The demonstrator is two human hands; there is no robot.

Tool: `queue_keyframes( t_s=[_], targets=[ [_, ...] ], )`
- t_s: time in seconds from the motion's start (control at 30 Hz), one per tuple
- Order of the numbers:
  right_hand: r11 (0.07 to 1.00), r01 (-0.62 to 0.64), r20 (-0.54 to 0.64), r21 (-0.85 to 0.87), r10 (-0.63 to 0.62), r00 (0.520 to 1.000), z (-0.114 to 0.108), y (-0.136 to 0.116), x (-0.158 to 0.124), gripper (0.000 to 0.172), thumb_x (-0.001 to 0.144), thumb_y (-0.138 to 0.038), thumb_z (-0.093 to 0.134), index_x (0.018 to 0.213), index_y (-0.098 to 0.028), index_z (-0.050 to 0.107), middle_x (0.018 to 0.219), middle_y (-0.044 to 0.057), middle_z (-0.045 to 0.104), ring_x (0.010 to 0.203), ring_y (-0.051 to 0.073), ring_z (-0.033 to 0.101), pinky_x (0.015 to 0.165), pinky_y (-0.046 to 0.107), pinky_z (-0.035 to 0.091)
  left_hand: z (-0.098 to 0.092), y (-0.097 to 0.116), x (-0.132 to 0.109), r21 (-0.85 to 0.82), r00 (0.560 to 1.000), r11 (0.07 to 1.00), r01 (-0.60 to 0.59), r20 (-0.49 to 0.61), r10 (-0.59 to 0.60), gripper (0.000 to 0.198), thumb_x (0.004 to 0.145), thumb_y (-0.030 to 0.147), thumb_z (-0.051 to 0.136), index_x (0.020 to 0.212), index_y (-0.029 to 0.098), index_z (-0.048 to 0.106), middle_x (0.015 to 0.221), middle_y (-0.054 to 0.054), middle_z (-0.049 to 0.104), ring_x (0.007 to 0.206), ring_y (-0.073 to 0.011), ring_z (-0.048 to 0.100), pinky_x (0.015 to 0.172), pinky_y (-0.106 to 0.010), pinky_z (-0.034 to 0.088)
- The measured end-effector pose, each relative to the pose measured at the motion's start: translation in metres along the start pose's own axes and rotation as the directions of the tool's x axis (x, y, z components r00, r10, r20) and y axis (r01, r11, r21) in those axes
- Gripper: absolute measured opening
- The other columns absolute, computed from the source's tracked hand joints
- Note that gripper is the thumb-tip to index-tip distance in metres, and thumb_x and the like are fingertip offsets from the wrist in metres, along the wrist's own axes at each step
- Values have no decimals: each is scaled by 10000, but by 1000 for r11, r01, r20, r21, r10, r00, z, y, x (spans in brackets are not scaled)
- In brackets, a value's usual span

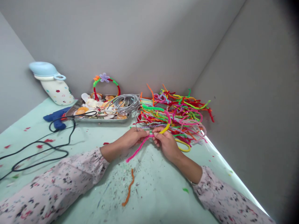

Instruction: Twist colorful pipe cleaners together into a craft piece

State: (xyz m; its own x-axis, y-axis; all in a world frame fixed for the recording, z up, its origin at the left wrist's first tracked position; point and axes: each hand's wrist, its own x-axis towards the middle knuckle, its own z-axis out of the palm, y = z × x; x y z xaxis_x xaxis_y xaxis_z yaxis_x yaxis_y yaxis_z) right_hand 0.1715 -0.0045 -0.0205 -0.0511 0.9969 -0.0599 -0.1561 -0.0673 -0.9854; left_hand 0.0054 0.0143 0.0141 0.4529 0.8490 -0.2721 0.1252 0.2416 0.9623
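Both hands meet above the middle of the table, pinching a pink pipe cleaner [137, 151] whose loose end hangs down to the left. My left hand [133, 138] is closed on it with thumb and finger. Close beside, my right hand [165, 141] is closed around the same piece, where a curved band [166, 127] of yellow, pink and green pipe cleaner rises from the fingers. A thin grey wire [136, 119] runs up from near the left fingers. The exact spot between the fingertips is partly hidden. Below the hands lies an orange-brown pipe cleaner [129, 186].
A heap of coloured pipe cleaners [187, 115] lies behind my right hand. Left of it, a metal tray [102, 120] holds shells, a wire coil [127, 102] and a flowered hoop [104, 77]. A blue glue gun [57, 118] with a black cord and a spotted bottle [57, 88] stand further left.
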Motion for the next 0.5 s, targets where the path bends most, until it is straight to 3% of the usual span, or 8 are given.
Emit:
queue_keyframes(
  t_s=[0.27,0.5],
  targets=[
    [1000,-4,0,1,4,1000,1,-1,0,162,736,-281,613,862,-183,588,596,-42,563,474,75,464,421,183,334,3,-3,0,62,998,998,-28,-46,31,410,716,473,643,544,177,417,444,73,305,410,-56,211,434,-264,112],
    [1000,1,20,6,-2,1000,2,-2,-1,156,735,-289,624,852,-191,590,596,-41,571,484,83,470,429,194,335,-4,-10,6,94,997,992,-81,-9,83,311,755,405,593,596,139,570,436,58,315,421,-72,228,453,-270,124]
  ],
)
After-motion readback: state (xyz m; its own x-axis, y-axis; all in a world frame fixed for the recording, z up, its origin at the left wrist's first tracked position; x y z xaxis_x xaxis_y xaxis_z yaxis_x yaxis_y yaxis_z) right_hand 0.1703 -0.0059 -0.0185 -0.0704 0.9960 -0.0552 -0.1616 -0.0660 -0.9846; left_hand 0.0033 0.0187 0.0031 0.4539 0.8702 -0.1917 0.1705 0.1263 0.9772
